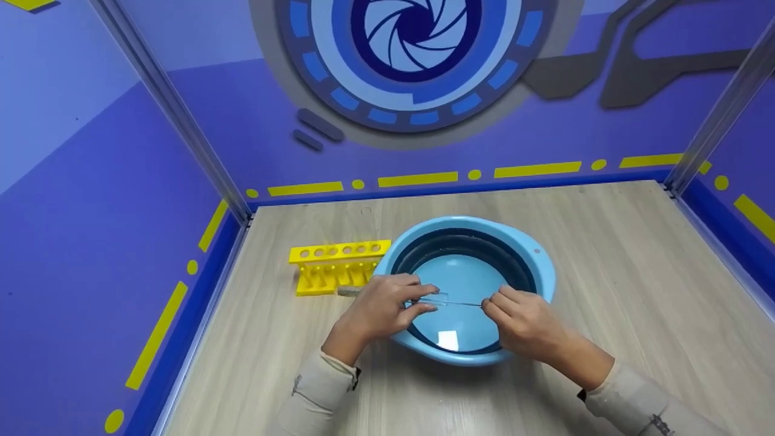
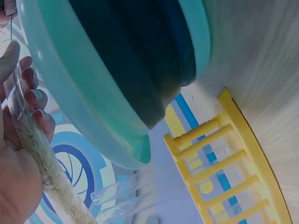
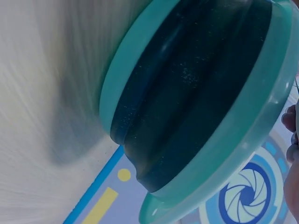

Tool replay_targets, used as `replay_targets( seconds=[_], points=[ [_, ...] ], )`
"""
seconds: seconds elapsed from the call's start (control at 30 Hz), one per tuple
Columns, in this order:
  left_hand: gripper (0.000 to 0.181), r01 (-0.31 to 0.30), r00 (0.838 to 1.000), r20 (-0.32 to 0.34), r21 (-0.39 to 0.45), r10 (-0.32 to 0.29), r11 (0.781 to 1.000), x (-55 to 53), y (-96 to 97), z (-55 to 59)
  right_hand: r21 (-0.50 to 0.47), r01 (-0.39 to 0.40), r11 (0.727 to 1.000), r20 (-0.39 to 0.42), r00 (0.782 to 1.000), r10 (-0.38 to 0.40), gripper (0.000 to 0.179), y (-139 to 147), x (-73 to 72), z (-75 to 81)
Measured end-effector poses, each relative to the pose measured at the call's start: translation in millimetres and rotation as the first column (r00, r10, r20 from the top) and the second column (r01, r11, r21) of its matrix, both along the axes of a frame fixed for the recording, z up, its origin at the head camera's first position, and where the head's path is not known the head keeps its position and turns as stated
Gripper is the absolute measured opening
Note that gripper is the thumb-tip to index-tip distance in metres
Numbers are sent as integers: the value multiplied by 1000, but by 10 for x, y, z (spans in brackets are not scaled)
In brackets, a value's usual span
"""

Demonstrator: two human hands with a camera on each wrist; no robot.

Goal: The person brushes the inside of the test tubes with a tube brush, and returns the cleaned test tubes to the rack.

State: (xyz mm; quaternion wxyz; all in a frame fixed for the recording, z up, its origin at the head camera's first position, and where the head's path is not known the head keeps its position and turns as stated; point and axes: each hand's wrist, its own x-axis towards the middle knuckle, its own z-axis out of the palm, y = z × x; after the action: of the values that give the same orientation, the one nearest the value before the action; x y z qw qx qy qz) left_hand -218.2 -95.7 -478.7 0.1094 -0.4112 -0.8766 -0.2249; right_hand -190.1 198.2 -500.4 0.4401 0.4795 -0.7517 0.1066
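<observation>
Over the light-blue basin (image 1: 545, 265), holds a clear test tube (image 1: 441, 298) nearly level, with its open end toward three o'clock. At the basin's nine o'clock side, grips the tube in the left hand (image 1: 387, 306), with thumb and bent fingers pinching it from both sides. At four o'clock, pinches the thin wire handle (image 1: 465, 304) of a bristle brush (image 2: 35, 140) between the thumb and curled fingers of the right hand (image 1: 521, 318). Holds the wire straight from the right hand into the tube, with the pale bristles lying inside the tube along the left palm, toward nine o'clock.

Has a yellow test tube rack (image 1: 340, 266) on the wood-grain bench (image 1: 605, 272), just beside the basin between nine and ten o'clock, with round holes along the top and pegs below. In the left wrist view, shows clear tubes (image 2: 124, 200) jutting from the rack, too faint to count. Inside the basin rim, shows a dark folding band (image 3: 187, 93) dotted with pale specks. On both forearms, wears pale sleeves (image 1: 324, 387). At twelve o'clock, faces a purple wall panel (image 1: 224, 109) with a round aperture emblem (image 1: 416, 24).
</observation>
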Motion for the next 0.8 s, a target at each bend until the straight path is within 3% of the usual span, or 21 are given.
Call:
replay_targets(
  seconds=[0.33, 0.8],
  points=[
    [37, -24, 998, 66, 8, 24, 1000, 3, -78, -7, -8, -25, 1000, -57, 998, 25, 33, 66, 3, 2],
    [35, -83, 989, 122, 2, 82, 997, 40, -275, -12, -17, -1, 1000, -57, 998, 0, 34, 266, 36, 40]
  ],
)
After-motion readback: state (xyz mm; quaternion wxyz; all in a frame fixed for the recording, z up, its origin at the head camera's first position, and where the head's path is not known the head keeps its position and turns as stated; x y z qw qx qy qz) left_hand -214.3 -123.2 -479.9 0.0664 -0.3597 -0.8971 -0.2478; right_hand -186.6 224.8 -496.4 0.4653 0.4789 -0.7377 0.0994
